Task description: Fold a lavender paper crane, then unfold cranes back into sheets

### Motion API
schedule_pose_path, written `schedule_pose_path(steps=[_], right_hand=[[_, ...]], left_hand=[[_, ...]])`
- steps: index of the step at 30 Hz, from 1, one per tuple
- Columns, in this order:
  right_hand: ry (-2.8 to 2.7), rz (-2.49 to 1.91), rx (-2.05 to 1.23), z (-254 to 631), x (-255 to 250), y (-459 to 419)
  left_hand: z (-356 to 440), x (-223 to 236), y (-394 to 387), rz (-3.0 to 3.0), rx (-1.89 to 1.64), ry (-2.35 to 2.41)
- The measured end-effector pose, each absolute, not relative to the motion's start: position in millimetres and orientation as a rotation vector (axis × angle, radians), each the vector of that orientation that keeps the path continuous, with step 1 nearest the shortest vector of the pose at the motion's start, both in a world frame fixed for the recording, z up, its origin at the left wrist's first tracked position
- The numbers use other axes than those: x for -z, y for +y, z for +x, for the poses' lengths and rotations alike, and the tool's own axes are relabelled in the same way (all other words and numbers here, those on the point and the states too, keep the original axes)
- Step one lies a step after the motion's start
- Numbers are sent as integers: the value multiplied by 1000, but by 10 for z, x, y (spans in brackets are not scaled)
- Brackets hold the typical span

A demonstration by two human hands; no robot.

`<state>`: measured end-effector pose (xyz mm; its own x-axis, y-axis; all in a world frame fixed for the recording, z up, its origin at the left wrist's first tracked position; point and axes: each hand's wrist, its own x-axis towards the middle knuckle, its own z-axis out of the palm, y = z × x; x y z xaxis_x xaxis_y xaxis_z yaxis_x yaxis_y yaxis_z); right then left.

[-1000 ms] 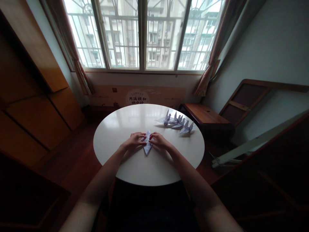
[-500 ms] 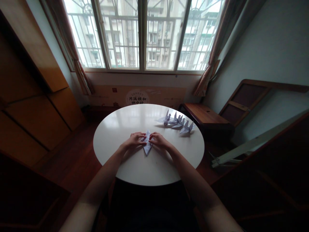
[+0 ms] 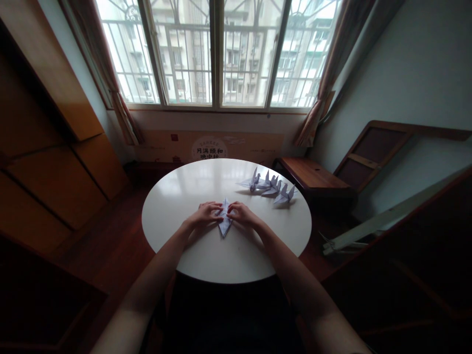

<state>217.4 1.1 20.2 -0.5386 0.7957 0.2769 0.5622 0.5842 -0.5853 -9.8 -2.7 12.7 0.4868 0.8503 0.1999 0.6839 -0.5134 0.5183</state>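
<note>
A pale, diamond-shaped piece of folded paper lies on the white round table, one sharp point toward me. At its left side my left hand grips the edge, thumb and fingers bent onto the paper. My right hand pinches the opposite side in much the same way. The fingers cover the paper's side corners, while its far tip shows between the hands. Beyond my right hand, several folded paper cranes stand close together near the table's far right edge.
A low wooden bench stands beyond the table on the right. Behind the table, a printed box panel is below the barred window. Wooden cabinets line the left side.
</note>
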Motion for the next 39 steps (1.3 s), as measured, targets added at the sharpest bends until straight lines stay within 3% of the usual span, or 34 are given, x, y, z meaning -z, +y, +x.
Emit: schedule_pose_path(steps=[39], right_hand=[[-2294, -1069, -601, 2180, -214, 5]], left_hand=[[-84, -152, -56, 2356, -635, 1281]])
